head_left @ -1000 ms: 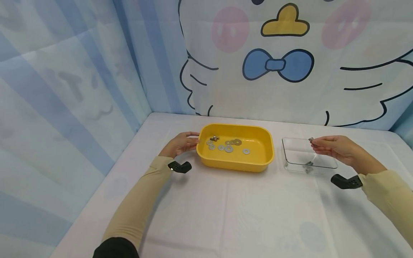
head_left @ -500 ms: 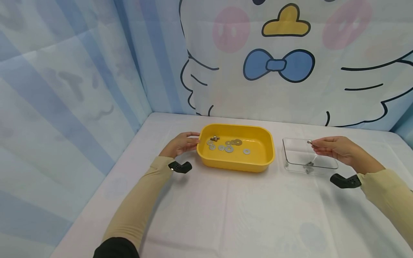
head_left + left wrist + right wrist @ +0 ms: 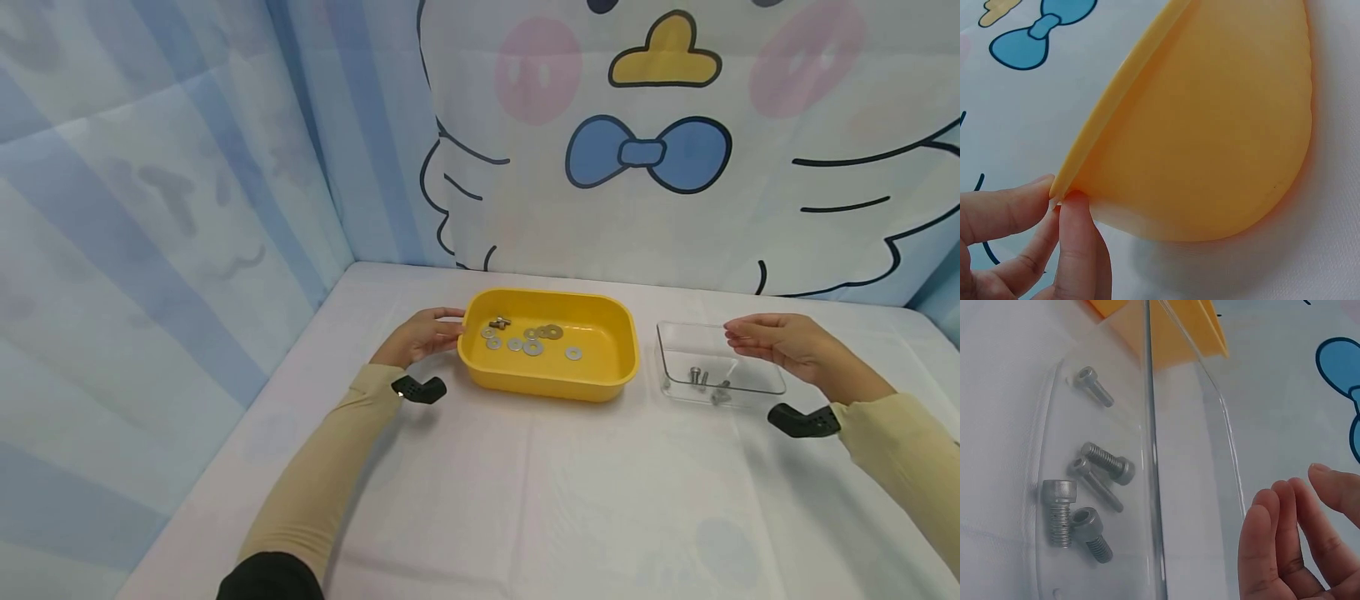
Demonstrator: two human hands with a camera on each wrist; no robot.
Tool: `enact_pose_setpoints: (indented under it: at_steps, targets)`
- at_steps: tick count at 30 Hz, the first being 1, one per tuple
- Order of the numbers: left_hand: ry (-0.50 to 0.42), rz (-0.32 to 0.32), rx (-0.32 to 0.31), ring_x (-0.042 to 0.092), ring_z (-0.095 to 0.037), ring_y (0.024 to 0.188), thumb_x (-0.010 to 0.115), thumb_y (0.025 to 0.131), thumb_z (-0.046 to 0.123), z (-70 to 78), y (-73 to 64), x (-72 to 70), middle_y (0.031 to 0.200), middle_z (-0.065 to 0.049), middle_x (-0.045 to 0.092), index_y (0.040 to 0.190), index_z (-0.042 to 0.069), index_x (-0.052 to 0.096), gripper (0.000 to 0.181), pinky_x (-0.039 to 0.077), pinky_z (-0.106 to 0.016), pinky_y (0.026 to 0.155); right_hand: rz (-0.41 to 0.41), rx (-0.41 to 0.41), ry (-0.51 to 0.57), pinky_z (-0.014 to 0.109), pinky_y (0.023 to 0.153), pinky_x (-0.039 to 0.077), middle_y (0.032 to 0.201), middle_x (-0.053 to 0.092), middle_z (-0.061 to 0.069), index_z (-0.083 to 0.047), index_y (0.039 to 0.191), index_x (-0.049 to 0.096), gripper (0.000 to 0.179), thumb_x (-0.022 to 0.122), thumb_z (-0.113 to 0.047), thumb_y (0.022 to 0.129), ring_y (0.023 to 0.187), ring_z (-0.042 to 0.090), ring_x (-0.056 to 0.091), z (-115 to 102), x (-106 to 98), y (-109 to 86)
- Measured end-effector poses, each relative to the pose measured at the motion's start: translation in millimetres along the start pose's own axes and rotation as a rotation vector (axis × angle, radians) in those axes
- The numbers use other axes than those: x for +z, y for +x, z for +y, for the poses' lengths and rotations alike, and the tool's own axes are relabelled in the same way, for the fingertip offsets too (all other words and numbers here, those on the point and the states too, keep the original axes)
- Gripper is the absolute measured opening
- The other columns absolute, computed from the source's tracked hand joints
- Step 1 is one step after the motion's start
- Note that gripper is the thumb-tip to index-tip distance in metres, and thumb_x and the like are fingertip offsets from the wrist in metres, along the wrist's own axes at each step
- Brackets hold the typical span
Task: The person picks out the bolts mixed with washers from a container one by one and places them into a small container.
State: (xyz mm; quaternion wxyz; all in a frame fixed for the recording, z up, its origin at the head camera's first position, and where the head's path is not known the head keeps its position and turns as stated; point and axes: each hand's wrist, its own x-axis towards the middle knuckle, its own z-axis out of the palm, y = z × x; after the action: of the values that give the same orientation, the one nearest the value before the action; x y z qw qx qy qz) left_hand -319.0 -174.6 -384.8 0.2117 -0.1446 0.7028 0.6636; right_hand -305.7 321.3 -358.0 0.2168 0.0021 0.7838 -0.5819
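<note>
My left hand (image 3: 426, 335) pinches the left rim of a yellow plastic basin (image 3: 543, 385); in the left wrist view thumb and fingertips meet at the rim of that basin (image 3: 1204, 137). Flat metal washers (image 3: 532, 347) and a few small screws (image 3: 499, 322) lie inside it. My right hand (image 3: 783, 343) hovers over the right side of a clear plastic box (image 3: 757, 390). Its fingers are loosely bent with nothing between them; in the right wrist view a gap shows between thumb and fingers (image 3: 1269, 540). Several socket-head screws (image 3: 1060, 512) lie on the box floor.
A white cloth (image 3: 585, 492) covers the table under both containers. Behind it hangs a printed curtain (image 3: 645, 225) with a cartoon bow tie. Another curtain (image 3: 150, 250), blue and white, borders the table on the left. The clear box stands right of the basin.
The right hand has let go of a screw it held over the clear box, and more screws now show on the box floor. The left hand keeps its place at the basin rim.
</note>
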Motion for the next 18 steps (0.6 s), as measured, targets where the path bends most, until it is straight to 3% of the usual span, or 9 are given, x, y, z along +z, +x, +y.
enact_pose_setpoints:
  at_steps: [10,18]
  targets:
    - [0.004,-0.009,0.011,0.059,-0.011,0.082,0.059,0.091,0.005,-0.8,0.8,-1.0,0.133,-0.014,0.051,0.138,0.008,0.045,0.05,0.056,-0.018,0.077,-0.027,-0.003,-0.007,0.017,0.077,0.056,0.087,0.066,-0.025,-0.044,0.086,0.063,0.014,0.058,-0.033,0.092,0.082,-0.004,0.065,0.7,1.8,-0.7]
    - [-0.015,-0.007,0.013,0.06,-0.01,0.078,0.06,0.09,0.005,-1.5,0.7,-1.1,0.126,-0.012,0.054,0.137,0.008,0.045,0.05,0.057,-0.017,0.072,-0.014,-0.011,-0.078,0.017,0.078,0.056,0.086,0.065,-0.027,-0.044,0.089,0.058,0.01,0.056,-0.035,0.093,0.083,-0.006,0.064,-2.0,6.6,0.4]
